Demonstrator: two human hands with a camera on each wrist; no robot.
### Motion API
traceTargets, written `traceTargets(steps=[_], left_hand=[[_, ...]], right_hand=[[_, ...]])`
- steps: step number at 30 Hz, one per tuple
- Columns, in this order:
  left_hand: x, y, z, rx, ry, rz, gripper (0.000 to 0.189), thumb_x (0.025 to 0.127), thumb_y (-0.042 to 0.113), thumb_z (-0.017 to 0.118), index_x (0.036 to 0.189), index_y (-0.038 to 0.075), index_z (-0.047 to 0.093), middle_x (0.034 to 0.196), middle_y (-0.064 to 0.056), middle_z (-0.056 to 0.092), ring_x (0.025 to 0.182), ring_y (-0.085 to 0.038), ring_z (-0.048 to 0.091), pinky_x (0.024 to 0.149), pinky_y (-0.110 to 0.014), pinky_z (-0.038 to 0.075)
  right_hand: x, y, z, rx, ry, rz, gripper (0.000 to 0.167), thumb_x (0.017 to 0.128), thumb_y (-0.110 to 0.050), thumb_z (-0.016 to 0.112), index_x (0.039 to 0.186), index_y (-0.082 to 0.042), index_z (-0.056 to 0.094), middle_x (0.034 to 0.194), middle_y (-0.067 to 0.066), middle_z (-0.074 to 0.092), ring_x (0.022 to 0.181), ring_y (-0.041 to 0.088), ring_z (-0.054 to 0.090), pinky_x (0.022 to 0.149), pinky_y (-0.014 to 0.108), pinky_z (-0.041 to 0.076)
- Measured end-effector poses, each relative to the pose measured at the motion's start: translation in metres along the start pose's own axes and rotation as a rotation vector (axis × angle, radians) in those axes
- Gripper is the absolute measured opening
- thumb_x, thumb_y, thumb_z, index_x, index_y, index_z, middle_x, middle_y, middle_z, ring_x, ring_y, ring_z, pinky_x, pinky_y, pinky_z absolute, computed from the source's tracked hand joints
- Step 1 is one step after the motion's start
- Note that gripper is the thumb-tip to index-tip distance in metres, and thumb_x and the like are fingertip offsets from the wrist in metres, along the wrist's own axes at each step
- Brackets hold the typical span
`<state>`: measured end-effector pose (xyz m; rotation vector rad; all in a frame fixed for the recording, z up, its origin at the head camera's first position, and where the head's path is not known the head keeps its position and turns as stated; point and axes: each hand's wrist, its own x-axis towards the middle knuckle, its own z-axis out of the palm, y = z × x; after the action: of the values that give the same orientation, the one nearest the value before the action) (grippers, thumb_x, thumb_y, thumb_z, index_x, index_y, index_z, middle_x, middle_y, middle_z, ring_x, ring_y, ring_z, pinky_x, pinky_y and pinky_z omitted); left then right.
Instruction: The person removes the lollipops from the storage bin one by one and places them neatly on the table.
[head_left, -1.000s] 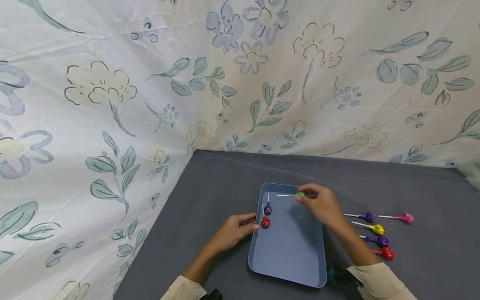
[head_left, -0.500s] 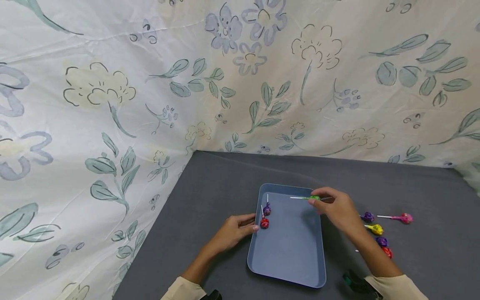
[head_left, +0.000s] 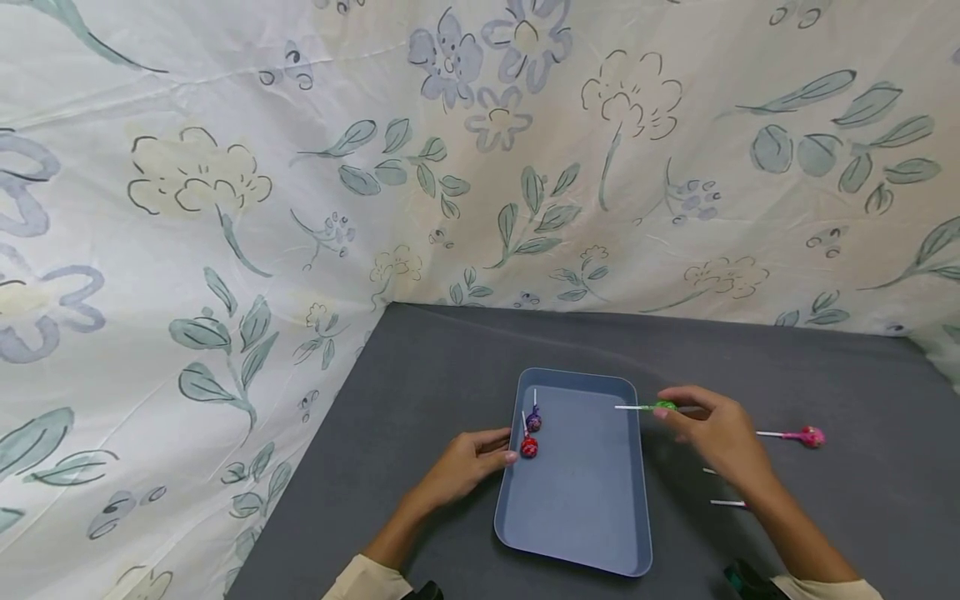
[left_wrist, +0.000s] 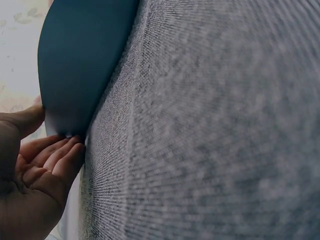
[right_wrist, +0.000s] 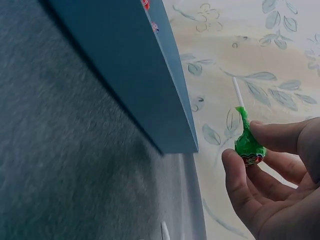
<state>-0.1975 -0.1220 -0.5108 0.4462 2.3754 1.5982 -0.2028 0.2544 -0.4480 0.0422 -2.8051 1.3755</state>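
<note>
Between the thumb and fingers of my right hand (head_left: 712,429) a green-wrapped lollipop (right_wrist: 248,142) is pinched by its candy head. Its white stick points left, over the right rim of the blue-grey tray (head_left: 577,500). My left hand (head_left: 465,467) grips the tray's left edge, thumb at the rim and fingers against the outer wall (left_wrist: 85,65). Inside the tray, near that edge, lie a purple lollipop (head_left: 533,422) and a red lollipop (head_left: 529,447), sticks toward the back.
Right of the tray, a pink lollipop (head_left: 812,437) lies on the dark grey cloth (head_left: 450,358). Sticks of others (head_left: 727,503) show beside my right forearm, which hides their heads. A floral curtain (head_left: 480,208) hangs behind and at the left.
My right hand has moved right and slightly nearer with the green lollipop, from above the tray to past its right rim. The left hand and the tray stay put.
</note>
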Motion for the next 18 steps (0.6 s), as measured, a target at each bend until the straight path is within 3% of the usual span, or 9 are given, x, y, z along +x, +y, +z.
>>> traceTargets(steps=[9,18], left_hand=[[0.0,0.0,0.001,-0.007,-0.004,-0.004,0.052,0.104,0.025,0.072,0.147,-0.002,0.06,0.144,-0.019,0.066,0.128,-0.028,0.068,0.102,-0.036,0.058],[0.001,0.0,0.001,-0.003,-0.001,-0.011,0.053,0.104,0.025,0.072,0.148,-0.002,0.06,0.145,-0.019,0.065,0.129,-0.028,0.067,0.103,-0.038,0.058]], right_hand=[[-0.007,0.017,-0.013,-0.032,0.024,0.023,0.05,0.101,-0.043,0.073,0.136,-0.006,0.069,0.126,0.021,0.074,0.083,0.016,0.075,0.071,0.031,0.055],[-0.015,0.04,-0.03,0.028,0.047,0.054,0.055,0.099,-0.046,0.075,0.137,-0.005,0.069,0.124,0.016,0.075,0.081,0.02,0.078,0.067,0.03,0.06]])
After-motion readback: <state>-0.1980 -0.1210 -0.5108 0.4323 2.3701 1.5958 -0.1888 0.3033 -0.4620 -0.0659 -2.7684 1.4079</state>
